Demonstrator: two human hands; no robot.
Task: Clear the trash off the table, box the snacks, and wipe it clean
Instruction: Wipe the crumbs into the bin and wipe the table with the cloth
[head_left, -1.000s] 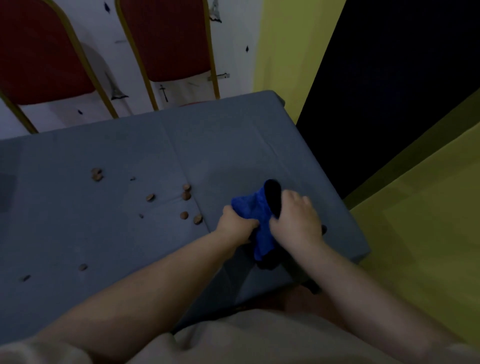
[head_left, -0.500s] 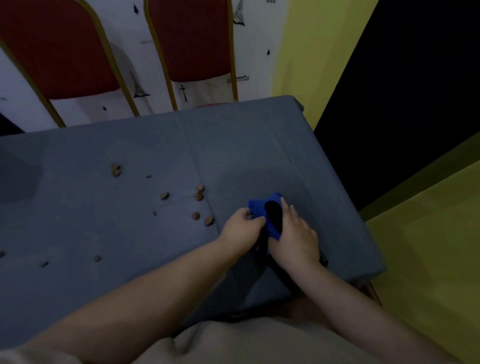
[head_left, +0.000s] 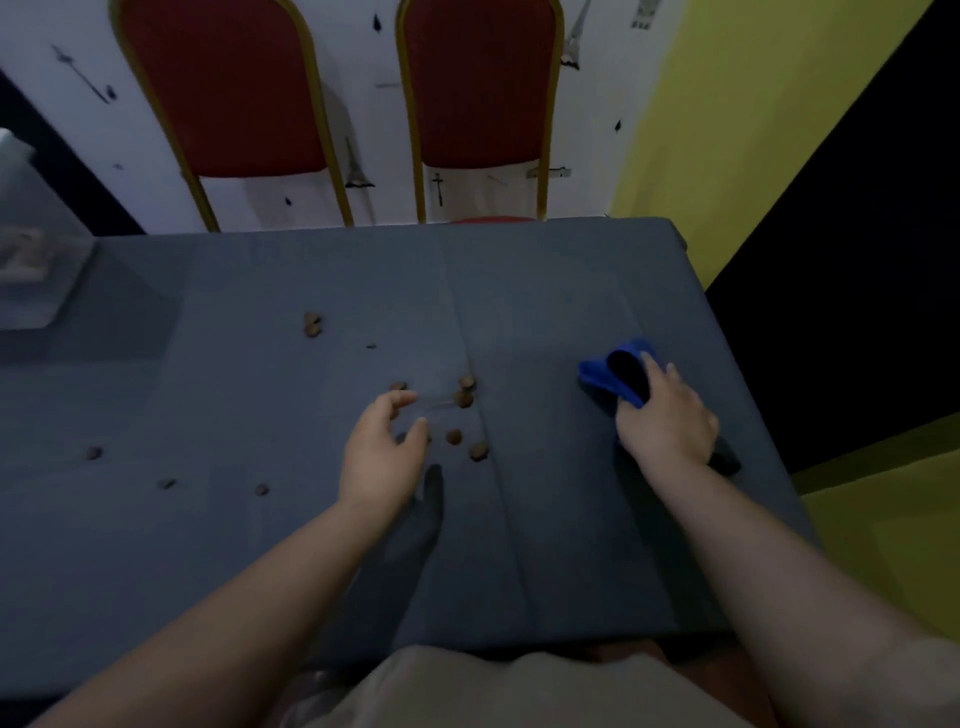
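Gripping the blue cloth (head_left: 605, 371), right hand (head_left: 665, 421); left hand (head_left: 379, 452) hovers loosely curled over crumbs (head_left: 462, 397).

Ten small brown crumbs lie on the one grey table (head_left: 571, 519): five (head_left: 464, 399) clustered just beyond and right of the left hand (head_left: 379, 457), two (head_left: 312, 325) farther out past it, and three (head_left: 94, 453) well to its left. One blue cloth (head_left: 602, 375) sits under the right hand (head_left: 665, 421). Beyond both hands stand two red chairs (head_left: 228, 88), and far left of the left hand is one clear box (head_left: 31, 270).
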